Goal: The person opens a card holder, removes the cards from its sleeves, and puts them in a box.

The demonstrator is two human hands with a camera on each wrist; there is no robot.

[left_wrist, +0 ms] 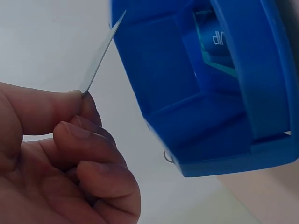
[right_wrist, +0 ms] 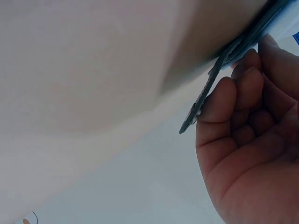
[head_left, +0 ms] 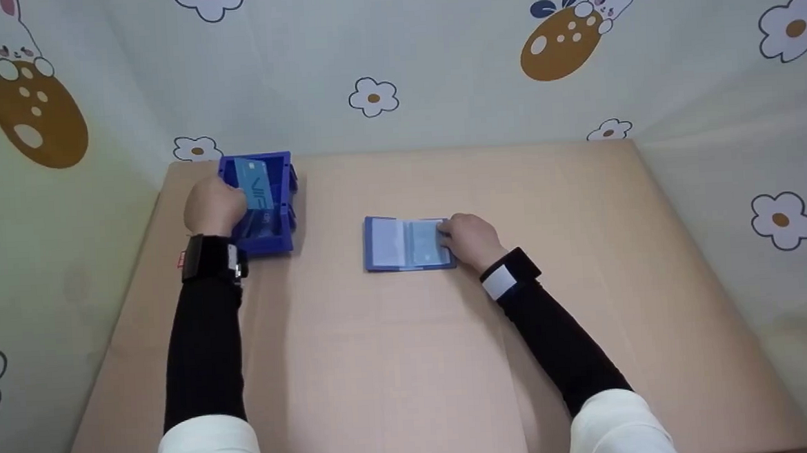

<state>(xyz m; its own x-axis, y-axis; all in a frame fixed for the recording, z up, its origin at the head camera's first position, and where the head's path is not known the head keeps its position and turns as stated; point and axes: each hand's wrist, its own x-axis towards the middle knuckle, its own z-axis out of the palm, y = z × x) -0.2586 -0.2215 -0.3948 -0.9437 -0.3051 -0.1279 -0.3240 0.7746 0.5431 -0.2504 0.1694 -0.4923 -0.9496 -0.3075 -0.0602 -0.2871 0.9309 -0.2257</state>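
Observation:
My left hand (head_left: 216, 205) pinches a light blue card (head_left: 254, 182) marked VIP between thumb and forefinger, above the blue plastic bin (head_left: 259, 246). Seen edge-on in the left wrist view, the card (left_wrist: 100, 58) tilts up beside the bin's rim. Another VIP card (left_wrist: 218, 39) lies inside the bin. A small card holder (head_left: 386, 243) with a blue cover and clear sleeves lies spread on the table. My right hand (head_left: 475, 240) grips its right edge, thumb on top. In the right wrist view, the cover's edge (right_wrist: 205, 93) shows against the curled fingers.
The bin stands at the back left of the cardboard-coloured table (head_left: 398, 385), near its left edge. Behind and at both sides hangs a pale cloth (head_left: 450, 65) printed with flowers and rabbits.

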